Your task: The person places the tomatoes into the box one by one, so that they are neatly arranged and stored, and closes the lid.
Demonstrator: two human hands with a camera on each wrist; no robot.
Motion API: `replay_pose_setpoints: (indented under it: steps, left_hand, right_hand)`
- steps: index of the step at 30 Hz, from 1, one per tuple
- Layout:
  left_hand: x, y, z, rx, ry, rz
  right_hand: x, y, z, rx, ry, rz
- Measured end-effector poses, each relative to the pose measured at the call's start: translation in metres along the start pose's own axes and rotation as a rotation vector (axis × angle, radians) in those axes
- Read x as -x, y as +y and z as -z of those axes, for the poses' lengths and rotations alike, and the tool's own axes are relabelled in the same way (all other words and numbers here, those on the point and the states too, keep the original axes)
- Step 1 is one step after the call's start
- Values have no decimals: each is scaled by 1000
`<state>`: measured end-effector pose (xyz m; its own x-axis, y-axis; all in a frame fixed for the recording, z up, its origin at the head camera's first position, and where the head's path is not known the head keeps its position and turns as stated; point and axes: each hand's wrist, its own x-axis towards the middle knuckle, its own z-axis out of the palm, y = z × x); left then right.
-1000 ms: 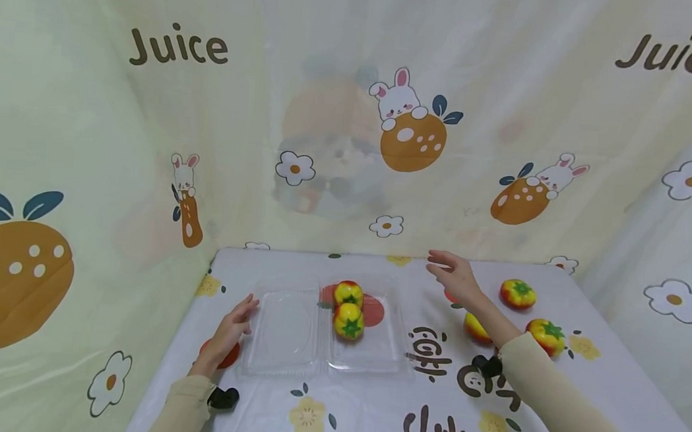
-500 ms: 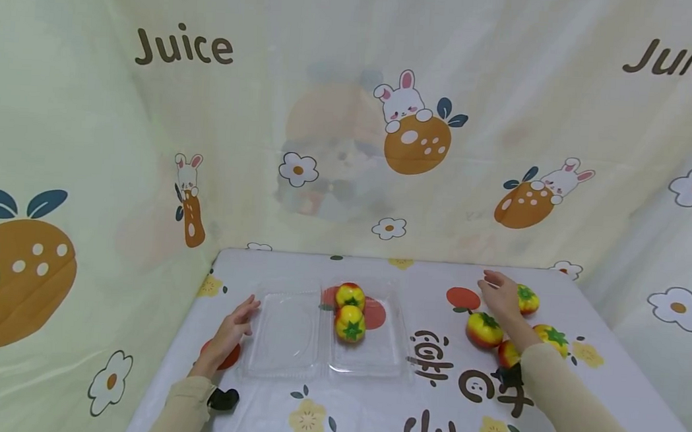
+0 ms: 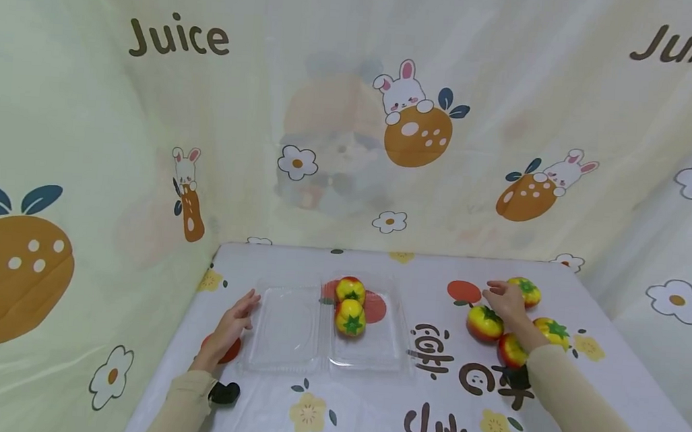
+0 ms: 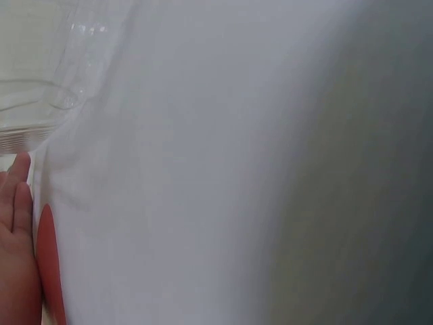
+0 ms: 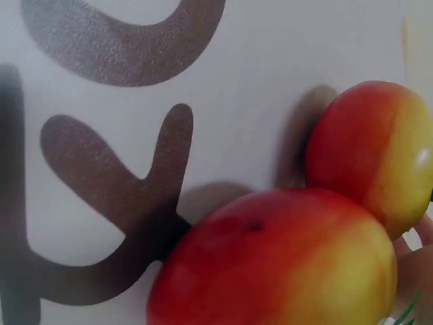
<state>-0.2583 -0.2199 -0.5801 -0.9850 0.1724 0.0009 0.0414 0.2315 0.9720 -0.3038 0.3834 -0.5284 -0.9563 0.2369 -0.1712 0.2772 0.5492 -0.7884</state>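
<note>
My left hand [image 3: 232, 325] lies with its fingers extended, fingertips right at the left edge of an opened clear plastic clamshell box [image 3: 285, 365]. In the left wrist view those fingers [image 4: 21, 203] appear just below the ribbed rim. Inside the box's right half sit two red-and-yellow fruits with green star-shaped tops, a front fruit [image 3: 349, 318] and a back fruit [image 3: 350, 289]. My right hand [image 3: 510, 305] is low among similar fruits, fingers slightly bent, between a near fruit [image 3: 485, 323] and a far fruit [image 3: 526, 292]. The right wrist view shows its fingers partly hidden behind a fruit [image 5: 365, 156].
Two more such fruits, one beside my right wrist [image 3: 512, 351] and one to its right [image 3: 553, 332], lie on the printed tablecloth [image 3: 369, 416]. A patterned curtain [image 3: 245, 117] encloses the table's back and sides.
My right hand has moved right and down from beyond the box to among the fruits, uncovering the near ones. The left hand and the fruits in the box stay put.
</note>
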Motion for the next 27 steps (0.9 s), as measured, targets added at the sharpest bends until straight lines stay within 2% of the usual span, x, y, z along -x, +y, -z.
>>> replay_pose_setpoints:
  steps: [5,11,17,27]
  left_hand:
    - [-1,-2,1,8,-7,1]
    - [2,-6,-2,-16,7,5]
    - [1,-7,-2,-22,23,-4]
    - [-2,-3,-1,-27,19,-8]
  right_hand:
    - [1,9,1,-28,-73,-47]
    - [7,10,10,116,-148,-14]
    - [12,2,20,125,-257,-42]
    - [13,-2,34,149,-427,15]
